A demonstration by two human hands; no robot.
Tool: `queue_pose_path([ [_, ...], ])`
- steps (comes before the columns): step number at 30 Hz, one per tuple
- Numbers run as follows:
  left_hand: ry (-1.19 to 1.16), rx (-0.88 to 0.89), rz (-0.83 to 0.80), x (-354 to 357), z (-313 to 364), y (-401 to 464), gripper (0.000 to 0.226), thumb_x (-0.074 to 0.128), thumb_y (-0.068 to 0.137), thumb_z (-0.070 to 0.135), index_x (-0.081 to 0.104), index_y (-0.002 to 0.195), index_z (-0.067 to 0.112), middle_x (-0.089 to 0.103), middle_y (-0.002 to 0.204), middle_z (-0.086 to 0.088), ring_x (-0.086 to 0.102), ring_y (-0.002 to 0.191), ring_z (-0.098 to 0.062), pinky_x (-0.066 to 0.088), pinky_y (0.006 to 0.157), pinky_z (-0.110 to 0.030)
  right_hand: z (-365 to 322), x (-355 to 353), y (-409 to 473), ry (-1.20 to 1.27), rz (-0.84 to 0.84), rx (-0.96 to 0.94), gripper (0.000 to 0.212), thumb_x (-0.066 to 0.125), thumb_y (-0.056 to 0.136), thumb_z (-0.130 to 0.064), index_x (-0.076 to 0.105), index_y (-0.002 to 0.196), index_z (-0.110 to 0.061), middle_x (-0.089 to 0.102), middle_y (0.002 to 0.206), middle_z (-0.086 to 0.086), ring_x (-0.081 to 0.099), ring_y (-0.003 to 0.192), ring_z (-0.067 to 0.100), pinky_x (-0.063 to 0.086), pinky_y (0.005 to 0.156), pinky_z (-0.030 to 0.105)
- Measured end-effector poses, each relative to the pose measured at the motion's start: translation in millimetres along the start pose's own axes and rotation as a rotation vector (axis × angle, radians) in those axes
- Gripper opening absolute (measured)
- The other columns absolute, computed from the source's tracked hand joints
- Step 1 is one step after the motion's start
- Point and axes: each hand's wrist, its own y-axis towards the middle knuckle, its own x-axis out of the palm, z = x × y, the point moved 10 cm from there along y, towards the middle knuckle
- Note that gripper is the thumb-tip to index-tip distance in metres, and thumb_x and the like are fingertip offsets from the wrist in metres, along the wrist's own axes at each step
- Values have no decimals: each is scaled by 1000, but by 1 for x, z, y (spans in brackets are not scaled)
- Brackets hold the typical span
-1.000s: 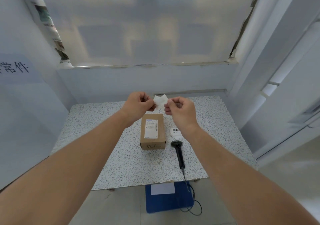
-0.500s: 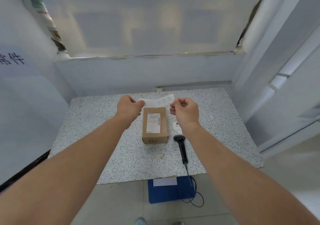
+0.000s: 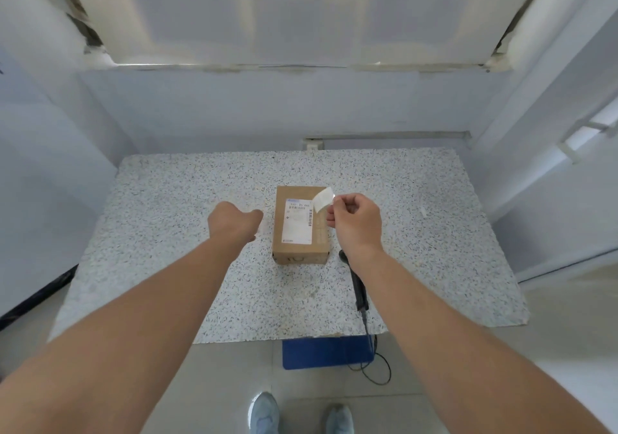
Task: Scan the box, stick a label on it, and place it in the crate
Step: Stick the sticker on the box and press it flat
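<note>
A brown cardboard box (image 3: pixel 301 233) with a printed white shipping sticker on top lies in the middle of the speckled table (image 3: pixel 167 216). My right hand (image 3: pixel 356 223) pinches a small white label (image 3: pixel 324 200) just above the box's far right corner. My left hand (image 3: pixel 234 221) is curled low over the table left of the box, apart from it, and a pale backing strip (image 3: pixel 261 229) shows at its fingertips. The black scanner (image 3: pixel 358 286) lies right of the box, partly hidden by my right forearm. A blue crate (image 3: pixel 321 353) sits on the floor under the table's front edge.
The scanner cable (image 3: pixel 378 366) loops down to the floor by the crate. A small white scrap (image 3: pixel 423 212) lies on the table to the right. Walls enclose the table at the back and both sides. My shoes (image 3: pixel 264 413) are below the crate.
My hands have pulled apart and dropped: the right one now holds the label alone over the box, the left one went down and left toward the table.
</note>
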Motion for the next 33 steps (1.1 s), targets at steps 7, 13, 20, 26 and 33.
queue_pose_path([
  [7,57,-41,-22,39,-64,48,30,78,83,18,55,67,8,73,59,-12,75,53,-23,65,68,-49,48,26,20,-6,0,-1,15,65,101,-18,70,87,-20,77,76,-3,77,73,15,66,76,37],
  [13,31,-41,-30,58,-99,71,20,78,83,7,61,93,12,76,74,-14,75,54,-18,65,63,-38,76,48,30,-28,-16,-1,12,65,101,-20,69,91,-21,78,82,-3,76,72,8,66,78,37],
  [20,-4,22,-86,64,-94,78,13,86,81,13,76,73,17,76,65,-4,77,62,-21,65,68,-36,79,68,28,-63,-28,-20,15,67,100,-22,69,86,-25,77,82,-3,76,81,18,64,82,45],
  [26,-206,163,-276,70,-35,63,19,82,85,29,79,74,14,76,74,-10,68,67,-18,60,68,-35,53,69,20,-217,61,-233,11,71,97,-26,77,90,-22,73,80,-13,68,76,1,53,72,18],
  [33,-282,135,-626,94,18,34,32,83,84,34,82,88,2,76,77,-11,68,66,-14,60,69,-26,11,77,0,-464,115,-666,9,78,89,-9,77,82,-6,73,75,7,67,64,23,57,60,37],
])
